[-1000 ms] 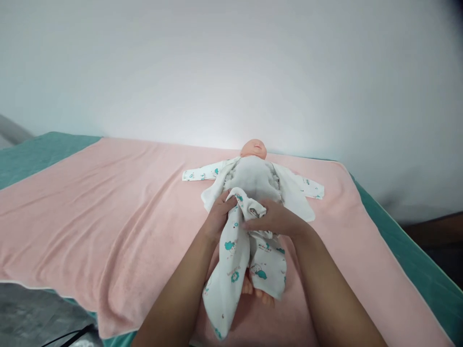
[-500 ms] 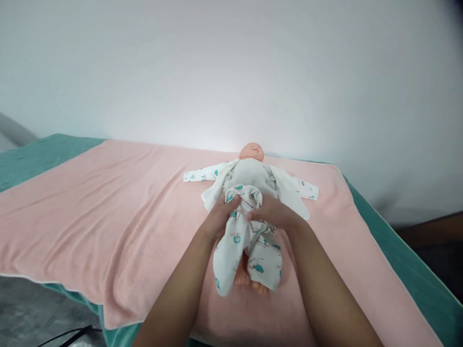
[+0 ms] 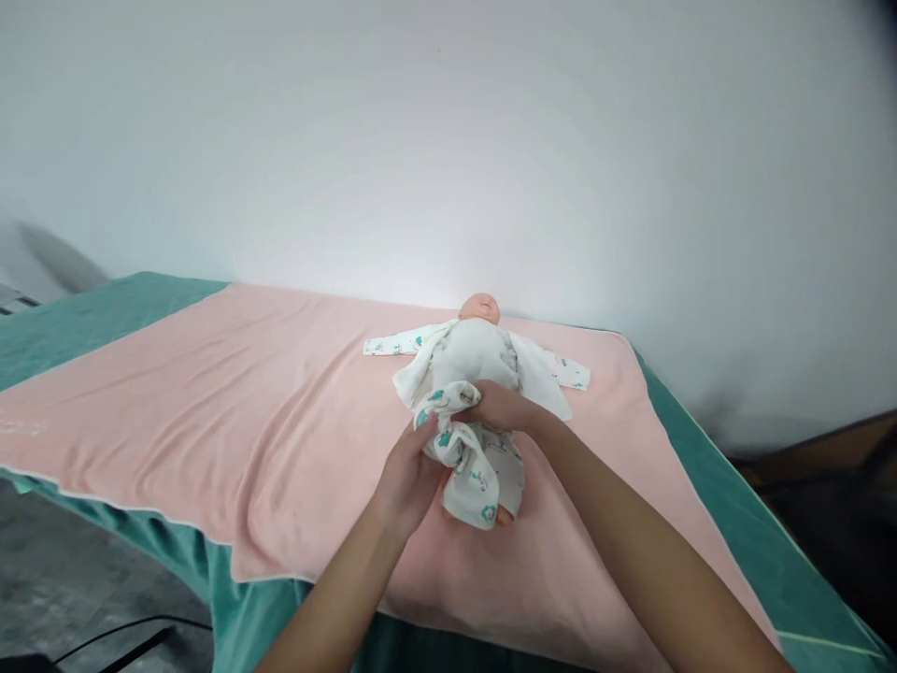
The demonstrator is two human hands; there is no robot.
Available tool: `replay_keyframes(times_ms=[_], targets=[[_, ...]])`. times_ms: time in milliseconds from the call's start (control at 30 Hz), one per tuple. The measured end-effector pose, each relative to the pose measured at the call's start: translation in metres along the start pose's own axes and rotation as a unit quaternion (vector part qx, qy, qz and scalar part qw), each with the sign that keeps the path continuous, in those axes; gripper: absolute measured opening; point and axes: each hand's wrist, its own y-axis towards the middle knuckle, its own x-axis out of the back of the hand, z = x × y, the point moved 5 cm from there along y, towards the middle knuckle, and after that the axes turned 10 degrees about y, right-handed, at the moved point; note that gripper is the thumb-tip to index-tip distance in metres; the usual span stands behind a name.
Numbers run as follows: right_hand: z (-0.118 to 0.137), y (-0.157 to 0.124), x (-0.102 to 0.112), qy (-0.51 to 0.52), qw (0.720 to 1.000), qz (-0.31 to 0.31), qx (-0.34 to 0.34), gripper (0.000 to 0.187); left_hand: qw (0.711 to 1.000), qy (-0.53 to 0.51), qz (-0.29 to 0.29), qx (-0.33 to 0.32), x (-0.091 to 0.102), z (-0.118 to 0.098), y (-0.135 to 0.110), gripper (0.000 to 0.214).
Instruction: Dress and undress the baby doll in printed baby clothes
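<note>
A baby doll lies on its back on a pink towel, head toward the wall. An open white top with teal prints is spread under it, sleeves out to both sides. White printed trousers are bunched over the doll's legs. My left hand grips the bunched trouser fabric from the left. From the right, my right hand pinches the waistband at the doll's belly. One doll foot peeks out below the fabric.
The pink towel covers a teal-sheeted table standing against a plain white wall. The table's near edge drops to a grey floor at the lower left, where a dark cable lies. A dark floor area lies at the right.
The trouser legs, which hung long toward me, are now gathered up short over the doll's legs. Both hands stayed on the fabric. The view has drawn back, showing more floor.
</note>
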Motion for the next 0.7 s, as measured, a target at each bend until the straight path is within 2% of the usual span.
replay_keyframes(times_ms=[133,267,367,433,500,600,700], targets=[[0.004,-0.006,-0.010,-0.168,0.985,-0.022,0.042,0.012,0.997,-0.064,-0.045,0.000,-0.012,0.014,-0.049,0.043],[-0.002,-0.012,-0.016,-0.220,0.974,-0.020,0.053,0.011,0.985,-0.128,-0.103,0.048,-0.016,0.041,-0.087,0.043],[-0.004,-0.016,-0.018,-0.246,0.966,-0.013,0.074,0.007,0.977,-0.129,-0.146,0.086,-0.010,0.064,-0.104,0.040],[-0.004,-0.019,-0.019,-0.259,0.962,-0.012,0.084,0.007,0.978,-0.074,-0.170,0.095,0.000,0.071,-0.109,0.039],[-0.004,-0.020,-0.020,-0.270,0.959,-0.009,0.089,0.007,0.975,0.013,-0.201,0.094,0.015,0.069,-0.109,0.041],[-0.004,-0.020,-0.023,-0.283,0.955,0.000,0.093,0.009,0.956,0.140,-0.244,0.084,0.033,0.056,-0.107,0.041],[-0.006,-0.017,-0.024,-0.290,0.952,0.006,0.095,0.009,0.933,0.241,-0.253,0.083,0.038,0.044,-0.107,0.041]])
